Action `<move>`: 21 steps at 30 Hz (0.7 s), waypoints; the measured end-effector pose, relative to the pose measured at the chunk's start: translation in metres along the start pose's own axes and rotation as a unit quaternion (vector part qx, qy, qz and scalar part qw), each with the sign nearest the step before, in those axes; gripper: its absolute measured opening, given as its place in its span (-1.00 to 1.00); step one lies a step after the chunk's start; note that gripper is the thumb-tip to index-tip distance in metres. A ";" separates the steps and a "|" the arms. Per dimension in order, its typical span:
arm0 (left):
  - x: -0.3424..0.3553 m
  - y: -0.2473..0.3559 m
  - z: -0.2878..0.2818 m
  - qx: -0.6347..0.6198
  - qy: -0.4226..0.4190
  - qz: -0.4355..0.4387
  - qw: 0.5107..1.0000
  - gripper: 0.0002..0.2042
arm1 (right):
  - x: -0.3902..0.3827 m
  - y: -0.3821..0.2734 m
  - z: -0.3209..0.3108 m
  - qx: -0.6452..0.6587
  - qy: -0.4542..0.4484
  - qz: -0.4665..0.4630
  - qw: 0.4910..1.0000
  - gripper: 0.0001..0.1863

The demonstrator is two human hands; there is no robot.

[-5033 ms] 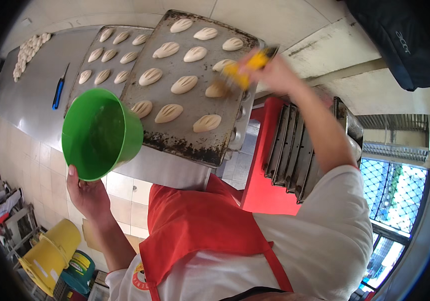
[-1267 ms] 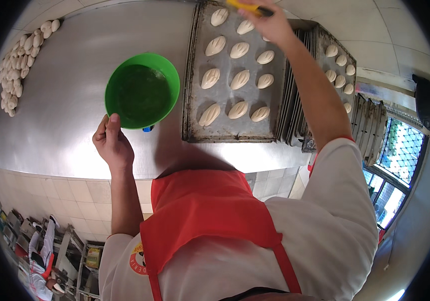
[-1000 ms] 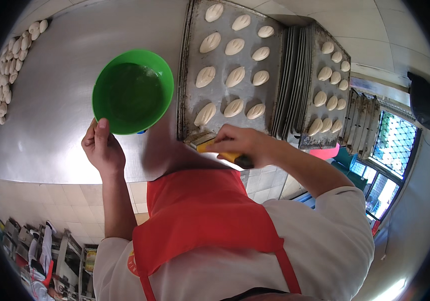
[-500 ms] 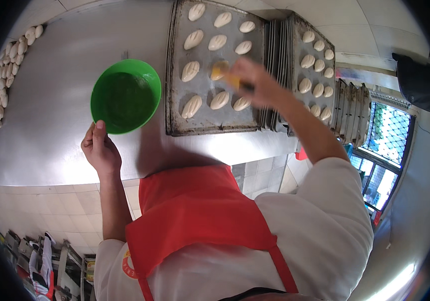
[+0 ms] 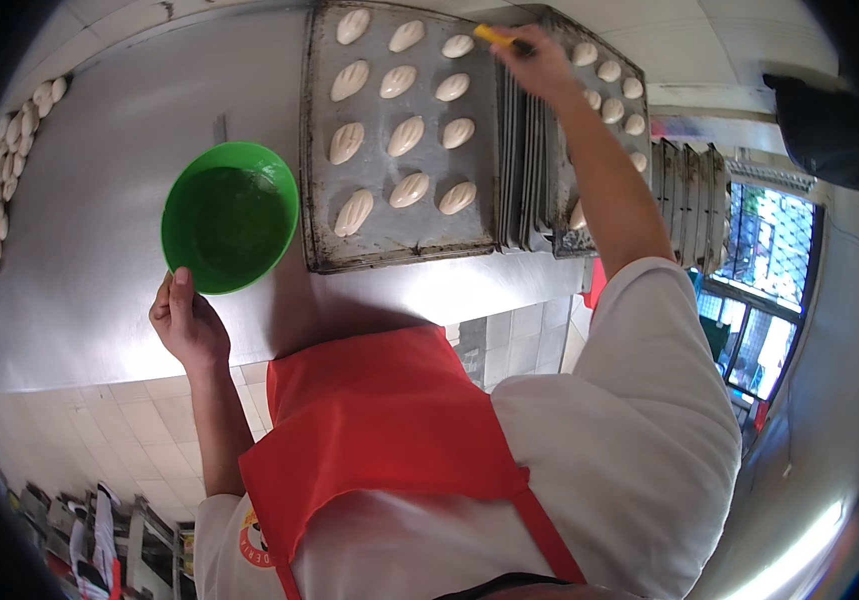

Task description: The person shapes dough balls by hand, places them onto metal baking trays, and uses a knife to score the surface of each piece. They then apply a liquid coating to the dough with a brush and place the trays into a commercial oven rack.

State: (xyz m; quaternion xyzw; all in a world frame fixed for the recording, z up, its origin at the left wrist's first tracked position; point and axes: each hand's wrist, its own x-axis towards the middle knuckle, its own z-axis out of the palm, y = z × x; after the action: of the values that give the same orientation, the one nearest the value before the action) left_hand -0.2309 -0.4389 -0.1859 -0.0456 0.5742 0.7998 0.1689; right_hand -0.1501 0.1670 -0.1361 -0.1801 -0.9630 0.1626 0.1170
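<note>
My left hand grips the rim of a green bowl, thumb over the edge, with some liquid inside. The bowl is held over the steel table. My right hand is closed round a pastry brush with a dark handle and yellow head. The brush tip is by the far right dough piece on a baking tray; whether it touches is hard to tell. Rows of scored, oval dough pieces lie on this tray, several looking glossy.
A second stack of baking trays with smaller dough pieces stands to the right, partly behind my right arm. Many dough pieces are heaped at the table's far left. More trays stand on edge near the window.
My right hand has moved the brush away from me, from the middle of the tray to its far right corner. The view has shifted slightly; the left hand still holds the bowl.
</note>
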 end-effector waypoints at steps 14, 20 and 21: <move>0.008 0.004 0.009 -0.033 -0.042 0.011 0.999 -0.71 | -0.150 -0.099 -0.036 0.065 -0.101 0.263 0.957 -0.66; -0.012 0.012 0.003 -0.003 -0.010 0.012 1.000 -0.77 | -0.275 -0.185 0.005 0.103 -0.114 0.039 0.987 -0.55; -0.015 0.012 0.000 -0.001 -0.004 0.011 1.000 -0.78 | -0.269 -0.204 -0.001 0.150 -0.112 0.060 0.980 -0.58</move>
State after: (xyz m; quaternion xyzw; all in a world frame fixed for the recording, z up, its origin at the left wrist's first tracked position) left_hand -0.2203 -0.4454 -0.1711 -0.0360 0.5731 0.8025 0.1622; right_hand 0.0313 -0.1157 -0.1073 -0.1982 -0.9221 0.3314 0.0245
